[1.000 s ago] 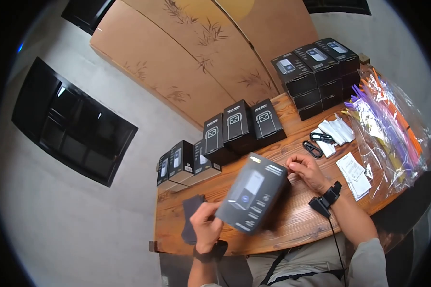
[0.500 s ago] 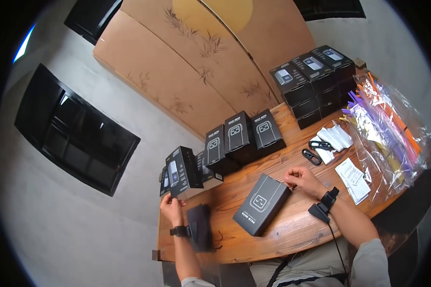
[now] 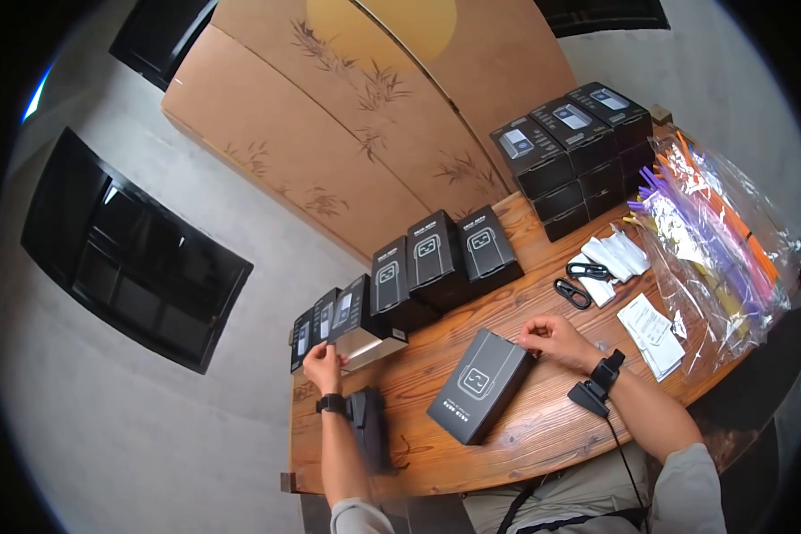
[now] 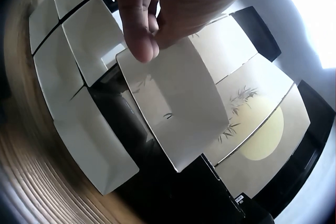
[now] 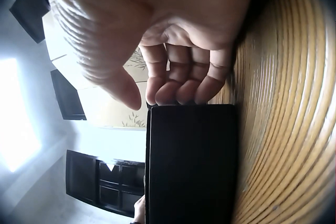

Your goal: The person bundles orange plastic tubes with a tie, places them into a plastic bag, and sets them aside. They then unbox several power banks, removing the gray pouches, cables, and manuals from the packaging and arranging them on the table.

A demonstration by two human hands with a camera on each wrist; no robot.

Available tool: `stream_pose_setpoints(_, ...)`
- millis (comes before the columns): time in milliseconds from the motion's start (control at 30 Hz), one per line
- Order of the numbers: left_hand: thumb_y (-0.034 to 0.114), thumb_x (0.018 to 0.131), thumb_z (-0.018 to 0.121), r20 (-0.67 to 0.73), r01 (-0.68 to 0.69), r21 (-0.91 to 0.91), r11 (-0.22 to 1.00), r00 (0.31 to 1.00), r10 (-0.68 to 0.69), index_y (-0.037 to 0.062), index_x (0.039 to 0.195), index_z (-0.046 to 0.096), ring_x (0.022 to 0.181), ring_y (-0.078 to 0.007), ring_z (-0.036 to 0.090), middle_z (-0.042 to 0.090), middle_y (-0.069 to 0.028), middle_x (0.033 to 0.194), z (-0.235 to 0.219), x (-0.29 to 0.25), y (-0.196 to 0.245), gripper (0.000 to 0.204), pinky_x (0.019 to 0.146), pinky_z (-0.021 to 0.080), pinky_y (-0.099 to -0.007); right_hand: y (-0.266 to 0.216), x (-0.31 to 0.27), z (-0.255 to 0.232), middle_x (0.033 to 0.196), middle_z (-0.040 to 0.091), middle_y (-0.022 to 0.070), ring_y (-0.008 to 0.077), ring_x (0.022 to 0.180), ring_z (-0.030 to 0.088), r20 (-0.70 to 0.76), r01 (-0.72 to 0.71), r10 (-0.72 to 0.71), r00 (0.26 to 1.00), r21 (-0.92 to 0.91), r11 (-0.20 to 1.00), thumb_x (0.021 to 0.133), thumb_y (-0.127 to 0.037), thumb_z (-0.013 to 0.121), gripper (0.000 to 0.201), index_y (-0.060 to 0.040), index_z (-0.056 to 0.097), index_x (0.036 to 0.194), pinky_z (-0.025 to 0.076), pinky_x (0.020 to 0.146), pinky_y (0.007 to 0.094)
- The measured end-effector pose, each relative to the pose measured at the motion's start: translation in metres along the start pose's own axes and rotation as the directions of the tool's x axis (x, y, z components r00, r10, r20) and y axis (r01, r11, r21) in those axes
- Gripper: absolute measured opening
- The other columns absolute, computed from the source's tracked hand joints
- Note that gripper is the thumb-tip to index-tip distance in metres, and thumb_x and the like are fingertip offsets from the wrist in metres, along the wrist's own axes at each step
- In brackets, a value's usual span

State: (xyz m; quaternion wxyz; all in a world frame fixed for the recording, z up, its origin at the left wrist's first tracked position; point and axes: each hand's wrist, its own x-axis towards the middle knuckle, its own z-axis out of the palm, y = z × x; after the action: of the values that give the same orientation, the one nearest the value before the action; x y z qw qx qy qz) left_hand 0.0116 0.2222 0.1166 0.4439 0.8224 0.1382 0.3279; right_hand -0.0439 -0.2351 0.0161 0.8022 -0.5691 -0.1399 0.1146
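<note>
My left hand (image 3: 325, 367) pinches the lower edge of a black printed box cover (image 3: 351, 303) in the left-hand row. In the left wrist view, thumb and finger are at a corner of this cover (image 4: 176, 103), its pale hollow inside facing the camera. A black box with a line-drawn face (image 3: 481, 384) lies on the table. At its upper right end is my right hand (image 3: 556, 343), fingers loosely curled. The right wrist view has the fingertips of this hand (image 5: 173, 95) beside the end of the dark box (image 5: 191, 161), thumb apart from them; contact is unclear.
Black boxes with face drawings (image 3: 432, 258) stand along the back edge; more are stacked (image 3: 574, 160) at the back right. Cables (image 3: 572, 294), white papers (image 3: 654, 334) and a plastic bag of coloured strips (image 3: 721, 240) lie right. A dark pouch (image 3: 369, 432) lies front left.
My left hand has carried the cover from over the middle box to the left-hand row and lowered it there, uncovering the face drawing. My right hand has stayed by the box's end.
</note>
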Motion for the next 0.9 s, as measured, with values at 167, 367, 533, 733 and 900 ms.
stream_pose_setpoints(167, 0.001, 0.087, 0.060, 0.016, 0.062, -0.086, 0.994, 0.998, -0.061, -0.0104, 0.103, 0.065, 0.059, -0.0172, 0.067, 0.067, -0.0125, 0.078, 0.011, 0.012, -0.021, 0.020, 0.053, 0.059, -0.0290, 0.001, 0.001, -0.001, 0.080, 0.063, -0.0015, 0.0043, 0.070, 0.056, -0.002, -0.001, 0.001, 1.000, -0.025, 1.000, 0.091, -0.013, 0.068, 0.011, -0.0027, 0.066, 0.089, 0.046, 0.063, 0.0191)
stream_pose_setpoints(367, -0.001, 0.083, 0.064, -0.002, -0.009, -0.057, 0.998, 1.000, 0.009, -0.0066, 0.107, 0.059, 0.064, -0.0179, 0.066, 0.062, -0.0100, 0.083, 0.019, 0.002, -0.031, 0.025, 0.057, 0.059, -0.0291, -0.002, -0.001, 0.000, 0.082, 0.063, -0.0014, 0.0045, 0.071, 0.056, -0.010, -0.024, 0.024, 1.000, -0.031, 0.999, 0.091, -0.013, 0.068, 0.011, -0.0028, 0.066, 0.088, 0.046, 0.064, 0.0191)
stream_pose_setpoints(533, -0.002, 0.082, 0.067, -0.087, -0.084, -0.174, 0.981, 0.994, 0.070, -0.0020, 0.105, 0.057, 0.073, -0.0158, 0.064, 0.057, -0.0070, 0.089, 0.023, -0.015, -0.036, 0.025, 0.063, 0.056, -0.0275, 0.001, 0.000, 0.000, 0.082, 0.063, -0.0008, 0.0052, 0.073, 0.056, -0.016, 0.018, -0.019, 1.000, -0.088, 0.996, 0.091, -0.013, 0.067, 0.011, -0.0024, 0.066, 0.089, 0.047, 0.066, 0.0198)
stream_pose_setpoints(733, -0.001, 0.089, 0.065, 0.520, 0.160, -0.184, 0.970, 0.853, -0.042, 0.0000, 0.109, 0.058, 0.081, -0.0139, 0.065, 0.061, -0.0043, 0.092, 0.003, -0.090, 0.003, 0.021, 0.066, 0.055, -0.0254, -0.001, -0.002, 0.002, 0.082, 0.064, 0.0000, 0.0059, 0.075, 0.057, -0.052, 0.011, -0.018, 0.998, -0.122, 0.992, 0.091, -0.012, 0.067, 0.011, -0.0019, 0.066, 0.088, 0.048, 0.070, 0.0211)
stream_pose_setpoints(900, 0.004, 0.079, 0.078, 0.892, 0.147, -0.015, 0.989, 0.450, -0.053, 0.0024, 0.140, 0.045, 0.118, -0.0205, 0.056, 0.054, -0.0109, 0.132, -0.013, -0.154, 0.053, 0.069, 0.095, 0.049, -0.0340, 0.000, -0.002, 0.001, 0.083, 0.066, 0.0003, 0.0060, 0.077, 0.059, -0.060, 0.030, -0.042, 0.997, -0.189, 0.982, 0.090, -0.013, 0.067, 0.012, -0.0012, 0.067, 0.089, 0.048, 0.071, 0.0216)
